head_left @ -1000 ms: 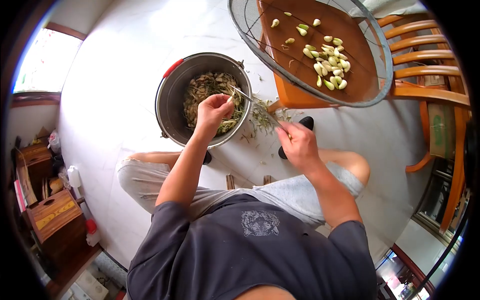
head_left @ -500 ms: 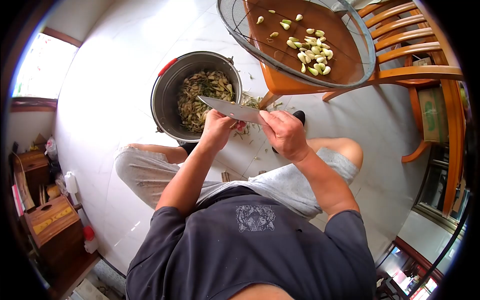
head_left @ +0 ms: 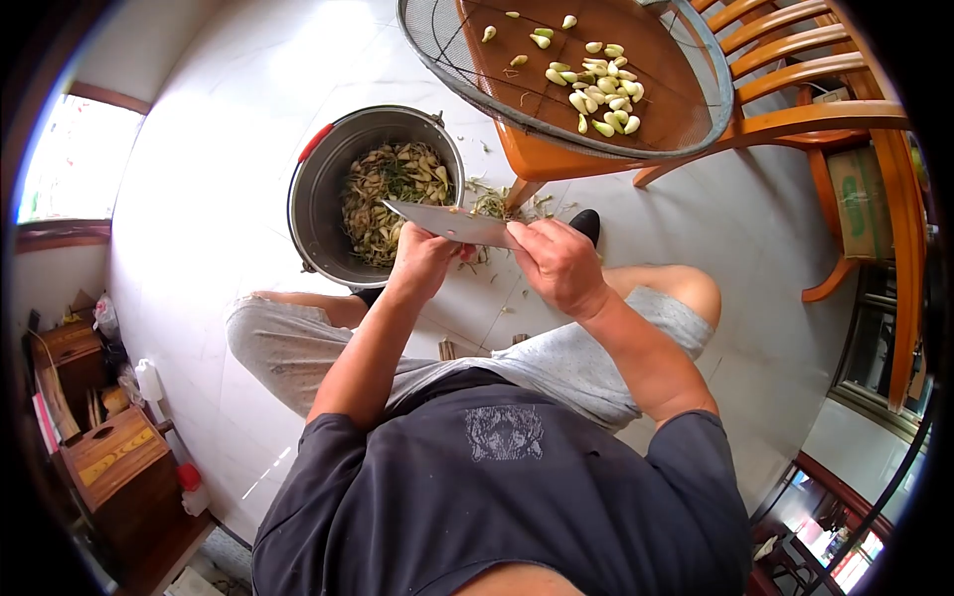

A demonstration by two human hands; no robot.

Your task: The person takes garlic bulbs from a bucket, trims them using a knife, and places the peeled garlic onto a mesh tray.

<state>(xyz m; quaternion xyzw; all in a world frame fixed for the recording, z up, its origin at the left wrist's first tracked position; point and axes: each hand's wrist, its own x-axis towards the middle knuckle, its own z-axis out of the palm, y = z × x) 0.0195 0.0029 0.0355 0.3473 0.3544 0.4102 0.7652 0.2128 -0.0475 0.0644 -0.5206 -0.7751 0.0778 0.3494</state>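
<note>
My right hand is closed around a kitchen knife, its broad blade pointing left across my left hand. The left hand is closed just under the blade, with reddish fingertips showing below the steel. Whatever it pinches is hidden by the knife. Small pale specks cling to the blade's upper edge. Beyond the left hand stands a metal bucket with a red handle grip, partly filled with untrimmed bulbs with stalks and roots. Trimmed white bulbs with greenish tips lie in a round mesh sieve.
The sieve rests on a wooden chair at the upper right. Scraps of stalk litter the tiled floor beside the bucket. A cardboard box sits at the right, and a wooden box at the lower left.
The view has shifted slightly, so bucket and sieve appear further left. Both hands keep their grip, and the knife blade lies a little flatter over the left hand.
</note>
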